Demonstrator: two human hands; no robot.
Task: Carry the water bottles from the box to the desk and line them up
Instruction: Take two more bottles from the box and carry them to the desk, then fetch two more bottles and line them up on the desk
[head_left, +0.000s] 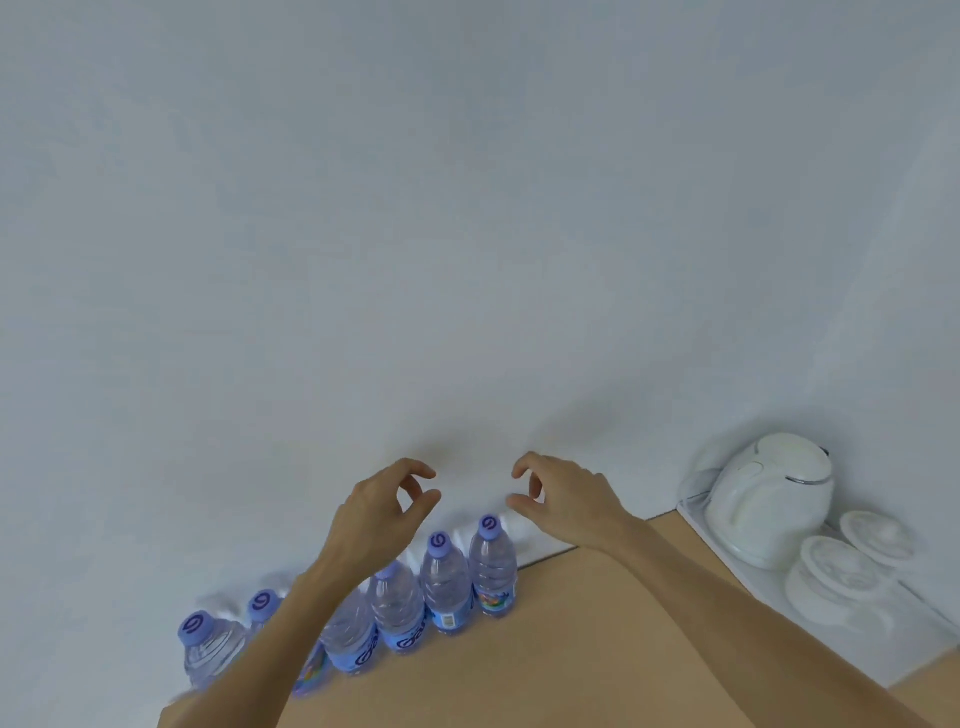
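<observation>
A row of water bottles (441, 587) is seen standing upright along the far edge of the desk (571, 649), against the wall. Nothing is held: the left hand (384, 509) and right hand (561, 499) are raised above the row, fingers loosely curled. The box is not shown, so what remains cannot be judged.

Little here can be read. Each purple screw cap (489, 527) on the clear plastic water bottles (447, 587) carries a dark swirl mark, like a curled letter. The blue wrap-around labels (404, 643) bear large dark rounded lettering, partly hidden and too blurred to spell out. One label shows a small white barcode patch (448, 620), its digits unreadable.
</observation>
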